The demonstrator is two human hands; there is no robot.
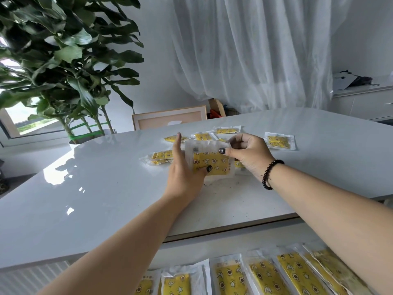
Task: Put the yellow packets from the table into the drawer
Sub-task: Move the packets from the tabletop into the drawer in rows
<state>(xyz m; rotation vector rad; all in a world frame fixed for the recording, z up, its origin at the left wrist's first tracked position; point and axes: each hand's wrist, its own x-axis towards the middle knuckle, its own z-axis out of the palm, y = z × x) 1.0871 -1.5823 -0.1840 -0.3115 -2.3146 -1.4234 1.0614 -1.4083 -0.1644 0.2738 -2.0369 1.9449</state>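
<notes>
A yellow packet (209,160) is held upright above the white bench (102,188) by both hands. The left hand (182,173) is set against the packet's left edge, its fingers (177,143) straight and pointing away from the camera, while the thumb is pressed on the lower front of the packet. The right hand (246,154) is curled over the packet's upper right corner, which is pinched between thumb and bent fingers. A dark bead bracelet (270,174) is worn on the right wrist.

Beyond the fingers, more packets are scattered on the bench: a small pile (158,157) just left of the left hand, three packets (204,135) in a loose row behind the held one, and a single packet (279,141) to the right of the right hand. Below the arms, at the near edge of the bench, a row of filed packets (265,275) is seen standing side by side in the open drawer (191,250). A leafy plant (63,60) stands at the far left, and a white curtain (255,50) hangs behind.
</notes>
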